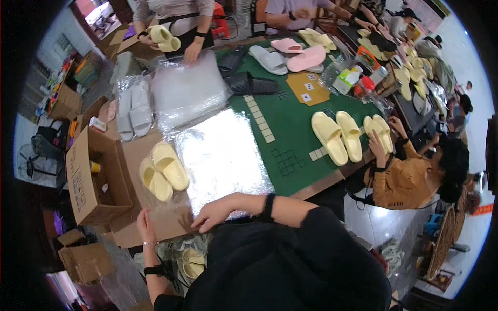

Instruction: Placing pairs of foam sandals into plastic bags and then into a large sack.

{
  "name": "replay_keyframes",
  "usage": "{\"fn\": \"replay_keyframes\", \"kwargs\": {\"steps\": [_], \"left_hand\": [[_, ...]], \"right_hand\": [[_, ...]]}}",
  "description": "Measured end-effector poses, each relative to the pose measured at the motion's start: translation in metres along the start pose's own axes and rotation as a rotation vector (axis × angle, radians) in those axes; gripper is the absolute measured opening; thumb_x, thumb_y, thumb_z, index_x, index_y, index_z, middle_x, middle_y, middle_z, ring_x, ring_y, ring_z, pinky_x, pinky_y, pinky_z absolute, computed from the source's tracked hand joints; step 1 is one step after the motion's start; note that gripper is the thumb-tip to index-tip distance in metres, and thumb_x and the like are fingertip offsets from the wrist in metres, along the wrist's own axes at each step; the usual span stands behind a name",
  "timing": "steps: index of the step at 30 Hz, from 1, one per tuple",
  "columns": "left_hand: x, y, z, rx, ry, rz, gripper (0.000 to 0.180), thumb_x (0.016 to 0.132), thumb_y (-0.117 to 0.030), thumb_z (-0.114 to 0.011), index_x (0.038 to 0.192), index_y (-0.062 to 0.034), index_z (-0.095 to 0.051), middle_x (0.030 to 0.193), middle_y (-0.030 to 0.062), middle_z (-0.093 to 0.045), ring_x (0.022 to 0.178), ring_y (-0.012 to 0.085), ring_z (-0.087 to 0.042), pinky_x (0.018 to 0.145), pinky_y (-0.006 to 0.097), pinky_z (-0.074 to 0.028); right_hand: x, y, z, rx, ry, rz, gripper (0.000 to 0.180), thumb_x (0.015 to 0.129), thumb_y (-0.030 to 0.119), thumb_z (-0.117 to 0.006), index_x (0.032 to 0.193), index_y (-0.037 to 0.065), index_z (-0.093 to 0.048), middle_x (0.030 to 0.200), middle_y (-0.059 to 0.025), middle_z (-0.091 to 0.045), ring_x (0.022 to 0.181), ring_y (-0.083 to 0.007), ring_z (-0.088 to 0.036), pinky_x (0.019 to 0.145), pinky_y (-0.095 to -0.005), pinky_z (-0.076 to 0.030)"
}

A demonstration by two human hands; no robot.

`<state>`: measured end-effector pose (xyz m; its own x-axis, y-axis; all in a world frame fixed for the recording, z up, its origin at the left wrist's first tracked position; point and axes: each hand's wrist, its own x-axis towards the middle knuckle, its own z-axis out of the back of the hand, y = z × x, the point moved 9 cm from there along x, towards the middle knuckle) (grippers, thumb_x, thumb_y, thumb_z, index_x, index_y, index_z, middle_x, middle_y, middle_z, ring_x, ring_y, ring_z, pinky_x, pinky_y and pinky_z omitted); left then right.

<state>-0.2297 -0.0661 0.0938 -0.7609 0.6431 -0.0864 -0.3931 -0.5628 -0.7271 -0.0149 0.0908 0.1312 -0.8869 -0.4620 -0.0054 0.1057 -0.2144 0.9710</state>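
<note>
Head view: right hand [213, 212] fingers touch plastic bags [223, 155] beside yellow slippers [163, 171]

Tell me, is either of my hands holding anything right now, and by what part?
Nothing is gripped. The right hand lies flat on the near edge of the clear plastic bag stack; the left hand rests open on the cardboard sheet.

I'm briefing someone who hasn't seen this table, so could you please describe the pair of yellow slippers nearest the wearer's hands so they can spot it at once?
Start at the open cardboard box on the table's left edge. Just right of it, on brown cardboard beside the shiny stack of clear plastic bags, lies the pair of yellow slippers. Unlike the other yellow pairs on the green mat, it lies above the left hand.
</note>
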Motion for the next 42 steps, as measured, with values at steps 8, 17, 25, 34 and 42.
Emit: {"fn": "replay_keyframes", "kwargs": {"steps": [8,17,25,34,42], "left_hand": [[-0.046,-0.186,-0.093,0.495,-0.014,-0.642,0.044,0.076,-0.008,-0.05,0.119,-0.0042,-0.047,0.124,0.0161,-0.042,0.119,0.0376,-0.034,0.1,0.044,-0.027],[-0.051,-0.115,-0.303,0.658,0.787,-0.68,0.095,0.065,-0.035,-0.072,0.138,-0.0141,-0.015,0.142,0.018,-0.008,0.13,0.0409,-0.009,0.103,0.052,-0.019],[-0.03,-0.09,-0.315,0.786,0.692,-0.548,0.071,0.075,-0.031,-0.062,0.135,-0.0235,-0.024,0.142,0.0086,-0.016,0.129,0.0381,-0.014,0.099,0.06,-0.018],[-0.016,-0.141,-0.309,0.259,0.484,-0.531,0.034,0.082,-0.008,-0.047,0.115,-0.0117,-0.053,0.11,0.0101,-0.055,0.103,0.028,-0.049,0.089,0.035,-0.04],[-0.01,-0.163,-0.322,0.012,0.508,-0.308,0.03,0.086,-0.015,-0.048,0.116,-0.0108,-0.052,0.104,0.0132,-0.057,0.096,0.0299,-0.052,0.081,0.036,-0.043]], "right_hand": [[-0.481,-0.165,0.098,-0.049,-1.829,-1.19,0.041,0.075,0.025,-0.056,0.108,0.002,-0.053,0.093,-0.019,-0.06,0.089,-0.0313,-0.058,0.078,-0.0383,-0.045],[-0.611,-0.178,0.075,-0.247,-1.732,-1.679,0.076,0.061,0.028,-0.073,0.122,-0.001,-0.038,0.116,-0.024,-0.046,0.114,-0.0378,-0.038,0.089,-0.0477,-0.038],[-0.636,-0.241,0.103,-0.064,-1.652,-1.707,0.092,0.063,0.038,-0.072,0.135,0.008,-0.023,0.134,-0.0203,-0.031,0.126,-0.036,-0.024,0.098,-0.0487,-0.027],[-0.55,-0.277,0.107,-0.422,-1.719,-1.181,0.036,0.078,0.028,-0.058,0.084,-0.007,-0.051,0.083,-0.0247,-0.054,0.079,-0.0402,-0.052,0.071,-0.0424,-0.042],[-0.386,-0.188,0.055,-0.857,-1.626,-1.276,0.04,0.074,0.017,-0.056,0.105,-0.007,-0.049,0.106,-0.0238,-0.047,0.103,-0.0394,-0.04,0.091,-0.0511,-0.026]]}}
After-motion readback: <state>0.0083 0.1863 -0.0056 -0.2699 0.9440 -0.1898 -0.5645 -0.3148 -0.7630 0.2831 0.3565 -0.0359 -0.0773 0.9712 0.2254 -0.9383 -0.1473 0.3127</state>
